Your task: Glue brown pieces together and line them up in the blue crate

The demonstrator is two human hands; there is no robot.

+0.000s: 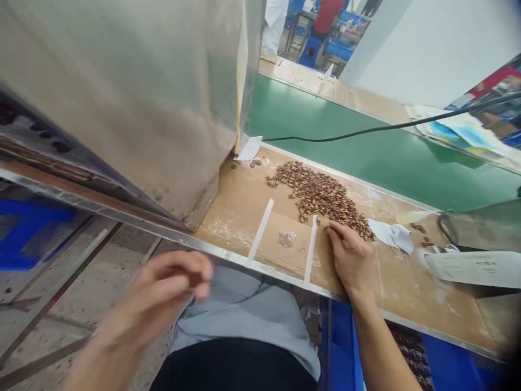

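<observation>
Brown parts pile (pixel 319 193) right of centre, long axis upper-left to lower-right; right hand (pixel 352 254) at its lower edge, fingertips together; left hand (pixel 169 285) lower left, blurred, can't tell grip

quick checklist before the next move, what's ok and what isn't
1. Right hand close to the pile of small brown parts: ok, at its near side.
2. Part in the right hand: cannot tell, too small to make out.
3. Clear round piece on the cardboard between white strips: ok.
4. Left hand over the worktop: not ok, short of its edge.
5. Cable off the pile: ok, passes beyond it.
</observation>
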